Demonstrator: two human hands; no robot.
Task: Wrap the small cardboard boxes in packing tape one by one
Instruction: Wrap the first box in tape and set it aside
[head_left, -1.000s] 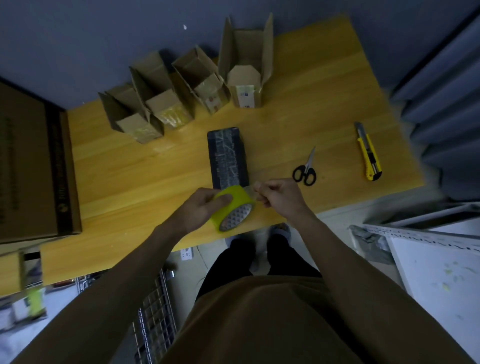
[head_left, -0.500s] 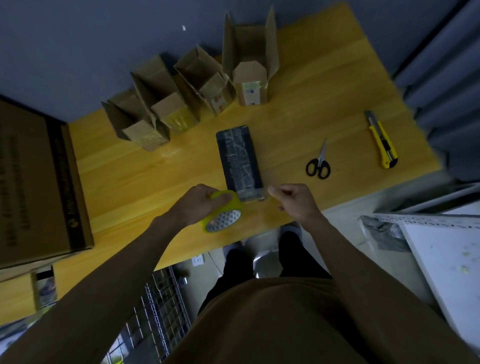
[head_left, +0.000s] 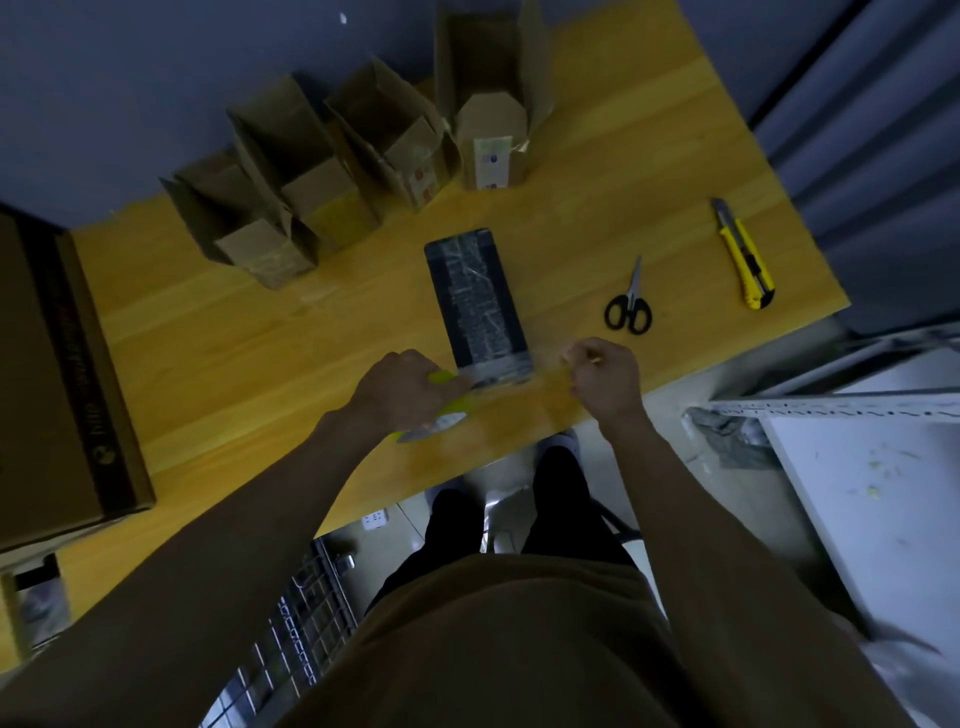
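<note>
Box (head_left: 475, 301) flat on table (head_left: 208, 332) | left hand (head_left: 402, 387) grips tape roll (head_left: 447, 410) | right hand (head_left: 602, 379) pinches tape end, strip (head_left: 519, 371) across box's near end

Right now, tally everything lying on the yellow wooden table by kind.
Open brown cardboard boxes: 4
Dark tape-wrapped box: 1
Yellow-green tape roll: 1
Black-handled scissors: 1
Yellow utility knife: 1
Large flat brown carton: 1
Total: 9
</note>
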